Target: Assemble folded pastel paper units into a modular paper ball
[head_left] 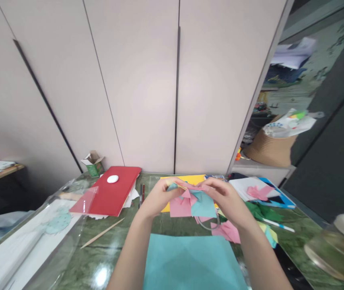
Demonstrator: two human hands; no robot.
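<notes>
My left hand [163,196] and my right hand [224,197] are raised above the table, both pinching the top edge of a folded origami paper piece [181,207]. Its left half is pink and its right half light blue, with small pink folded points near the middle. Fingers and thumbs of both hands are closed on it, partly hiding its upper edge. Behind it lies a yellow sheet [186,179]. A teal paper sheet [190,262] lies flat between my forearms. Below my right hand are a clear ring [208,226] and a pink folded paper [229,233].
A red folder [108,197] with a white round object [112,179], a small green box [93,165], a wooden stick [102,233] and clear plastic [69,229] lie left. Right are a blue-edged book [283,200], a marker [279,225] and a lidded jar [334,247]. Cabinet doors [138,88] stand behind.
</notes>
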